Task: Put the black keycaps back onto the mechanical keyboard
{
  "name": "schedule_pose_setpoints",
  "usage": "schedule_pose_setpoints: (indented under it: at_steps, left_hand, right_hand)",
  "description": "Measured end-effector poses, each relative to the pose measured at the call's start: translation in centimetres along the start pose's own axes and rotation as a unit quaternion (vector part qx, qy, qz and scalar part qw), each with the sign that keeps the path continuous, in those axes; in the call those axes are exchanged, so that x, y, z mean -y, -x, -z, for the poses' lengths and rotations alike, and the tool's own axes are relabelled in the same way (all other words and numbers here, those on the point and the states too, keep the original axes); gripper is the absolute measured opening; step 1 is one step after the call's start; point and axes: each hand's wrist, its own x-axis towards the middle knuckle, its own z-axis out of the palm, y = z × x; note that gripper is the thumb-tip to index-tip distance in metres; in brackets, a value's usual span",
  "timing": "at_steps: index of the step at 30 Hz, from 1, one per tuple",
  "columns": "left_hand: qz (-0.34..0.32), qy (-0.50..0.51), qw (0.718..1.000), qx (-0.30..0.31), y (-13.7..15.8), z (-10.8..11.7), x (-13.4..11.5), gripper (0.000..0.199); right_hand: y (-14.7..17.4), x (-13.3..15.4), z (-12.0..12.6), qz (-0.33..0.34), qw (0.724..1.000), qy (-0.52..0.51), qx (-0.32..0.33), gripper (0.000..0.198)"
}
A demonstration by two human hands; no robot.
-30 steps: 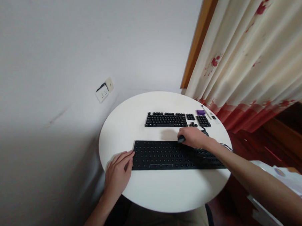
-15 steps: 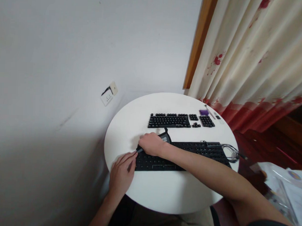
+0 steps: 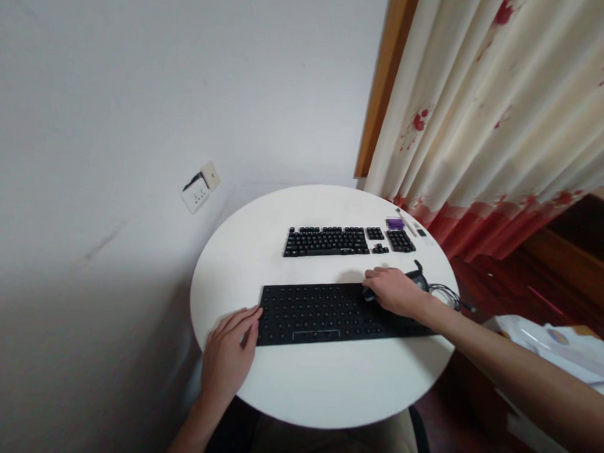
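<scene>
A black keyboard base point(image 3: 308, 313) with its keycaps off lies across the round white table point(image 3: 325, 394). My left hand point(image 3: 231, 343) rests at its left end, fingers stretched out and fingertips against the edge, holding nothing. Over the right part of the base, my right hand point(image 3: 392, 288) is wrapped round a dark hand tool point(image 3: 418, 279) with a wide, printed end and a small loop. Its other end points down at the base near my fingers; the hand hides its middle, and I cannot make out its exact kind. Behind the base, black keycaps point(image 3: 326, 241) are laid out in keyboard order.
A coiled black cable point(image 3: 446, 296) sits at the base's right end. At the table's far right are a blurred purple item point(image 3: 395, 224) and a few small thin items. A wall socket point(image 3: 196, 194) is on the left, a curtain point(image 3: 436, 125) on the right, and plastic packaging point(image 3: 537, 343) below it.
My right hand has swept the dark tool rightward from the base's left end to its right part. My left hand stays at the left edge. The view has shifted slightly right.
</scene>
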Motion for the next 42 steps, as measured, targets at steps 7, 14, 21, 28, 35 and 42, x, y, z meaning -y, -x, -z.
schedule_pose_setpoints:
  at_steps: [7,14,21,28,35,42]
  left_hand:
    - [0.0,-0.003,1.0,-0.001,0.0,0.1,-0.2,0.029]
    - [-0.003,-0.006,1.0,-0.002,-0.1,0.3,-0.5,0.029]
    - [0.001,-0.009,1.0,0.005,0.1,0.2,-0.4,0.029]
    - [0.008,-0.003,1.0,0.001,0.2,0.1,-0.4,0.028]
    - [0.022,-0.009,1.0,0.009,0.2,0.6,-1.1,0.028]
    - [0.046,-0.028,0.998,0.013,0.5,0.9,-1.5,0.025]
  right_hand:
    - [3.4,-4.1,-1.0,-0.05,0.999,-0.006,0.02,0.024]
    - [4.3,-5.0,-0.9,-0.078,0.997,-0.007,-0.001,0.021]
    - [3.5,-2.6,-1.2,-0.052,0.998,-0.021,-0.026,0.02]
    - [-1.7,3.2,2.6,-0.021,0.993,-0.042,-0.108,0.02]
    - [-10.2,13.1,5.0,0.124,0.985,-0.088,-0.087,0.019]
    - [-14.0,16.1,4.6,0.143,0.988,-0.054,-0.031,0.019]
